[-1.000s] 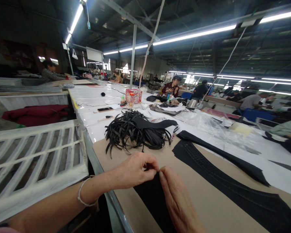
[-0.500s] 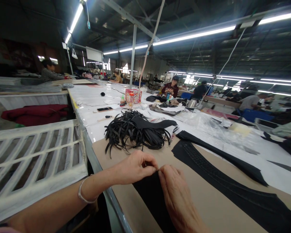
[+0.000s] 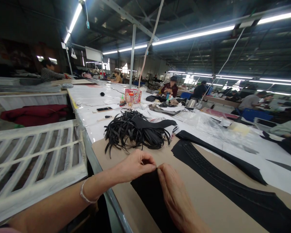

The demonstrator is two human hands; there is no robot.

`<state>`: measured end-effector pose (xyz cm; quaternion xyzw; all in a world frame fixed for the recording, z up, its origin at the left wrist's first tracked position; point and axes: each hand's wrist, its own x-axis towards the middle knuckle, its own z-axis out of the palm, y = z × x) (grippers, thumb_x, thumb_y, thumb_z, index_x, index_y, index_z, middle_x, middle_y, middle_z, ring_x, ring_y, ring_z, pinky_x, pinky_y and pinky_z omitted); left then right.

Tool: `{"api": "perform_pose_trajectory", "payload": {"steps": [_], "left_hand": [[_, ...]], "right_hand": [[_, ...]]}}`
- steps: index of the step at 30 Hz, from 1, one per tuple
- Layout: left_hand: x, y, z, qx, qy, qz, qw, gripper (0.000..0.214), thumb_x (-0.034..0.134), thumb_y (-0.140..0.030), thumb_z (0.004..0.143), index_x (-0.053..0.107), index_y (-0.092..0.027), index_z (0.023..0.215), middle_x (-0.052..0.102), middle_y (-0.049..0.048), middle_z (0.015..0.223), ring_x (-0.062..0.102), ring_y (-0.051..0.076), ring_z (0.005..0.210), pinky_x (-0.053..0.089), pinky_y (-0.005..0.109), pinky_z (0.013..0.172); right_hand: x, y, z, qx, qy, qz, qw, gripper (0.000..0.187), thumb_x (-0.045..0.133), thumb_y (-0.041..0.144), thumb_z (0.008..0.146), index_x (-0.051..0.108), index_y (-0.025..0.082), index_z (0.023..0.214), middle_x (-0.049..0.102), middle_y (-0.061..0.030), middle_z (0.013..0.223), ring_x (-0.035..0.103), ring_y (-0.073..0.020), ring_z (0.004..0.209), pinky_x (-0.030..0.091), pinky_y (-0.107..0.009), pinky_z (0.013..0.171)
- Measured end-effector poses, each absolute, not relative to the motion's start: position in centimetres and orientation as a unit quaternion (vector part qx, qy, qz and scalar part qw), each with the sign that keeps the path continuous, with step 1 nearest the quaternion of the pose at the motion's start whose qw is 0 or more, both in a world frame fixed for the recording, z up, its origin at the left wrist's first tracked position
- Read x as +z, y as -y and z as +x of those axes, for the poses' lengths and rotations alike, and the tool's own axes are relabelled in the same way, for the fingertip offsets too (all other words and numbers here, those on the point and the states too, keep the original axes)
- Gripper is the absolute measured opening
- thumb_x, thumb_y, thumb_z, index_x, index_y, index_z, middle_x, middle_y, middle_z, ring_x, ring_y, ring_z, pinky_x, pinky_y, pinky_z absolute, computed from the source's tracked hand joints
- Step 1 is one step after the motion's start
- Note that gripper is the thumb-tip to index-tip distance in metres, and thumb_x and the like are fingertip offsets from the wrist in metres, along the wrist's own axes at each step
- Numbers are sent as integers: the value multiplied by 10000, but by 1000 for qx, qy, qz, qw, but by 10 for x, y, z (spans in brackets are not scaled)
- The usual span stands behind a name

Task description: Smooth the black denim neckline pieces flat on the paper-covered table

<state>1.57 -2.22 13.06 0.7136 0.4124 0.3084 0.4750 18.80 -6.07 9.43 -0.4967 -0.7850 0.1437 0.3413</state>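
Note:
Between my hands a black fabric piece [image 3: 150, 197] lies on brown paper [image 3: 223, 210], its far end raised at my fingertips. My left hand [image 3: 137, 165] pinches that end between thumb and fingers. Right beside it, my right hand [image 3: 174, 192] is closed on the same edge, thumb against the fingers; part of the cloth is hidden under it. Beyond my hands is a heap of black strips [image 3: 138, 131] with a flat black piece on top. To the right lie long curved stacks of black fabric pieces [image 3: 223, 178].
A white slatted crate [image 3: 36, 161] stands left of the table's metal edge [image 3: 116, 207]. Farther back are a phone [image 3: 104, 109], a red patterned box [image 3: 133, 96], small bottles and clear plastic sheeting [image 3: 203, 126]. A co-worker [image 3: 170, 87] sits across the table.
Both hands stay at the far end of the black fabric piece, with only a slight shift of the fingers. The view has moved very little.

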Motion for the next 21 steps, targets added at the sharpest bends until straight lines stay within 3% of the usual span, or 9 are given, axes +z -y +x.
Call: {"api": "perform_pose_trajectory", "payload": {"steps": [3,6,11,15,18,21], "left_hand": [[131,22,16,311,-426,710,467,137,544,-223,741,636,-122,737,537,-40,617,440,89,577,330,203,552],[131,22,15,305,-432,722,447,175,528,-257,767,638,-123,744,529,-35,626,441,98,588,322,207,542],[129,20,14,324,-443,733,402,414,379,-410,897,647,-127,757,516,-14,643,468,127,654,341,225,587],[122,16,19,305,-448,718,436,390,536,-491,810,635,-120,742,500,-29,612,423,108,589,303,222,532],[115,13,24,309,-434,711,459,287,639,-411,725,626,-124,726,534,-26,636,440,107,611,320,218,559],[111,12,25,317,-438,711,449,226,627,-352,716,616,-128,690,511,-33,608,416,100,596,298,219,551]], "right_hand": [[99,63,189,249,753,-508,336,253,340,400,963,512,236,873,594,-9,836,553,-169,782,419,-272,680],[100,62,189,314,730,-500,344,272,374,441,938,504,226,834,578,8,786,534,-154,728,415,-256,653],[95,58,190,365,699,-500,357,303,387,465,928,498,211,807,500,31,727,456,-130,662,375,-237,594],[93,57,191,367,699,-492,366,308,396,465,925,485,208,783,507,30,722,462,-136,675,377,-243,607],[93,55,189,363,699,-492,371,310,407,457,920,491,204,761,523,26,712,479,-141,681,381,-248,614],[92,54,188,375,693,-491,372,288,419,431,915,525,197,785,538,23,728,481,-138,686,380,-248,615]]}}
